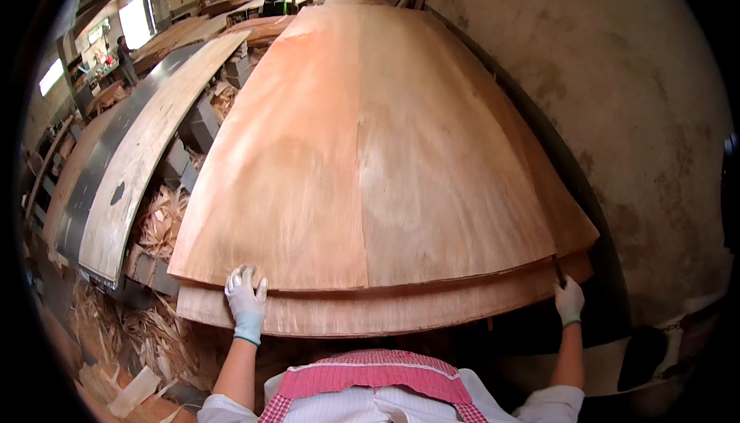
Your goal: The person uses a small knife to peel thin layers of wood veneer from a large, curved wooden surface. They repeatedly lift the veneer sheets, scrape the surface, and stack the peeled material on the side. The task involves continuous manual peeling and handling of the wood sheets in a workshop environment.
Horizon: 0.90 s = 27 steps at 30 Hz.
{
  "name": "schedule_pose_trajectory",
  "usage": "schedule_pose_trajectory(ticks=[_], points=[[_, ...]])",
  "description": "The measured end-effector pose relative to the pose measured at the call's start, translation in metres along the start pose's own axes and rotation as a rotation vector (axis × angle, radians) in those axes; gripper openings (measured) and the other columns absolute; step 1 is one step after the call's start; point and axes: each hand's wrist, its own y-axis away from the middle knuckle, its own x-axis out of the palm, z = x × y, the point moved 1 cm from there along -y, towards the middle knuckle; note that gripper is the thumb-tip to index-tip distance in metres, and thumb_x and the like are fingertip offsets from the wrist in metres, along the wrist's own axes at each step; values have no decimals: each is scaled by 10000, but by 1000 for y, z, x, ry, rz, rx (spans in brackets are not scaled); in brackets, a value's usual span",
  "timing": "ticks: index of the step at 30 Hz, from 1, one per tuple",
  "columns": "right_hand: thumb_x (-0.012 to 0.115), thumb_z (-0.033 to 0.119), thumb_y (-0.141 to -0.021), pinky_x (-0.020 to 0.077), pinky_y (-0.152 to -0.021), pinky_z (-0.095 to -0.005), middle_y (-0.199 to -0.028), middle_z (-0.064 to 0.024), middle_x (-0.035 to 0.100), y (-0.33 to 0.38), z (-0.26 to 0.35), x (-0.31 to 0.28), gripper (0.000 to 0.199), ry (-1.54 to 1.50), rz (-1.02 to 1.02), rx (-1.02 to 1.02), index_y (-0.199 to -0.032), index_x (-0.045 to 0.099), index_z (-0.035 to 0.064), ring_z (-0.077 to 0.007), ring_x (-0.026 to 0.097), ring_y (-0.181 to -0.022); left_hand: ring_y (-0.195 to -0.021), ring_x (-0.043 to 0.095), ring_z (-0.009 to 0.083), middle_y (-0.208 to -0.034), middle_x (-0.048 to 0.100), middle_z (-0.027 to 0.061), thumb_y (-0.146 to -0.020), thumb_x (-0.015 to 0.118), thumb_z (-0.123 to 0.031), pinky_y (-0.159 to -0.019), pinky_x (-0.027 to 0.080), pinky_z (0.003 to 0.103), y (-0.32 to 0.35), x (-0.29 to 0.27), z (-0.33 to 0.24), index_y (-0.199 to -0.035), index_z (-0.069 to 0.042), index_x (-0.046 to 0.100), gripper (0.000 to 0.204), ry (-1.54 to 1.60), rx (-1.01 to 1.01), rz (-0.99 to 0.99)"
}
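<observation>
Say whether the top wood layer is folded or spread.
Spread: the top wood layer lies broad and flat over the sheet below, no fold showing.

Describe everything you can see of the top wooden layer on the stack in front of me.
The top wooden layer looks like thin veneer, pinkish-orange on its left part and browner on its right, with a lengthwise seam between. It lies broadly flat, running far away from you beside the wall. Its near edge sits back from the lower layer, which sticks out beneath. Your gloved left hand touches that edge; a dark tool in your right hand reaches its near right corner.
</observation>
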Motion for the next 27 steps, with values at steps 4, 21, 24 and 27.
schedule_pose_trajectory(ticks=[4, 21, 24, 27], points=[[578, 228, -905, 468, -731, -402, -897, -173, 632, 31, -96, -35, 215, 133, -170, 140, -914, 549, 15, -329, 599, -822, -1246, 389, 330, -1273, 503, 159, -842, 620, -305, -1079, 256, 473, 8, 12, 1, -1169, -60, 573, 411, -49, -4, -37], [579, 290, -900, 486, -781, -453, -1039, -191, 628, -154, 28, -125, 307, 325, -467, 18, -1021, 567, 9, -366, 599, -951, -1212, 419, 325, -1235, 514, 159, -833, 609, -325, -1083, 257, 487, 10, 29, 7, -1132, -71, 581, 393, -94, 24, -98], [560, 296, -910, 490, -776, -455, -1015, -189, 638, -151, 84, -107, 304, 321, -453, -58, -992, 578, 4, -369, 608, -928, -1215, 419, 331, -1253, 513, 167, -843, 583, -365, -1087, 246, 490, 12, 25, 8, -1157, -78, 580, 425, -118, 22, -100], [533, 296, -927, 475, -724, -449, -936, -194, 639, -122, 149, -67, 331, 222, -365, -223, -947, 582, -31, -365, 609, -849, -1230, 410, 346, -1272, 511, 176, -860, 538, -407, -1091, 223, 507, 17, 27, 23, -1190, -76, 573, 469, -185, 6, -94]])
